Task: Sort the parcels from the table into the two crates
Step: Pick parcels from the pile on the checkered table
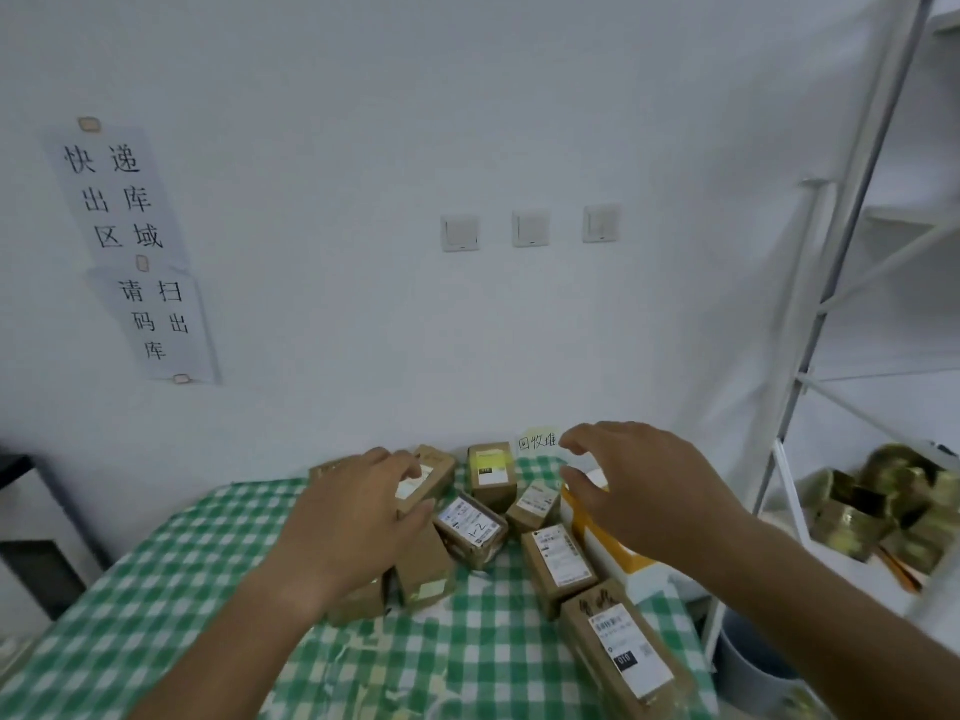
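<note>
Both arms reach forward from the bottom of the frame. The left hand (358,517) lies palm down on a brown parcel (423,478), fingers closed around it. The right hand (639,485) hovers with fingers spread and curved above the white-orange parcel (618,550). Other parcels lie between them on the checkered table (156,589).

White wall (363,96) with three switches (531,228) at centre, paper signs (135,241) taped upper left, white shelving (831,252) seen at right
</note>
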`<state>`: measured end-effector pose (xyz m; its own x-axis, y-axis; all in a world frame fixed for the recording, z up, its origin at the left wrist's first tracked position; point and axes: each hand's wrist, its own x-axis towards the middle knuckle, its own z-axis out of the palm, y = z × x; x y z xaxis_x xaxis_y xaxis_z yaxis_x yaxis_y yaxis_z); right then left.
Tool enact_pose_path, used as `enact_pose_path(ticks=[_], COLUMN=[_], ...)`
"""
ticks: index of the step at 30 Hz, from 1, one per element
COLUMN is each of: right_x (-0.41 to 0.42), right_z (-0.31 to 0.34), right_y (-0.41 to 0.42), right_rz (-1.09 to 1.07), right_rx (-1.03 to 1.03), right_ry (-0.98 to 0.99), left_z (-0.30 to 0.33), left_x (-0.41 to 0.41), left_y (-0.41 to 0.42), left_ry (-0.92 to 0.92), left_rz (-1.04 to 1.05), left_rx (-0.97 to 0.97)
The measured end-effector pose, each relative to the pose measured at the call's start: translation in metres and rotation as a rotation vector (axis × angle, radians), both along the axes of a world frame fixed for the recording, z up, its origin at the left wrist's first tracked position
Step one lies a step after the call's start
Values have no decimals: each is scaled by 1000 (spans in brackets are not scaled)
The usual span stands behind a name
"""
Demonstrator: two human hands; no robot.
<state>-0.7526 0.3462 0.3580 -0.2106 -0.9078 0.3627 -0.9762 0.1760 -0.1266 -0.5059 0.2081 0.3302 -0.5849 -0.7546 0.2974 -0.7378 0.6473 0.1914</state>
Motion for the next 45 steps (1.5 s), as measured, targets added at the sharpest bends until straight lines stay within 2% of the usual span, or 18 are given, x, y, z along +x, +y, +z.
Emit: enact_pose_path(ticks=[3,6,12,21,26,32,38,45], right_x=[-12,-11,18,102,156,194,196,190], right_z=[-13,-29,-69,-119,-137,-152,-163,-177], right_y=[-9,-20,-43,-119,-168,-200,-210,-221], right_rz=[5,21,72,52,32,-32,-115,-186], right_rx=[17,35,126,230,312,378,419,468], right_ry=[-29,-76,-162,-244,-300,-290,-326,-372], left_z=[-10,-30,-106,-239,-295,-339,-371,-402], left_x=[-8,-6,34,110,148,167,154,128], left_y=[-8,-16,-44,-146,-214,-274,-311,-344], left_ry=[-17,-16,-88,-140,-196,-139,-98,-68], left_rz=[23,35,127,259,265,317,426,593], left_rx=[6,92,243,500,602,749,853,866])
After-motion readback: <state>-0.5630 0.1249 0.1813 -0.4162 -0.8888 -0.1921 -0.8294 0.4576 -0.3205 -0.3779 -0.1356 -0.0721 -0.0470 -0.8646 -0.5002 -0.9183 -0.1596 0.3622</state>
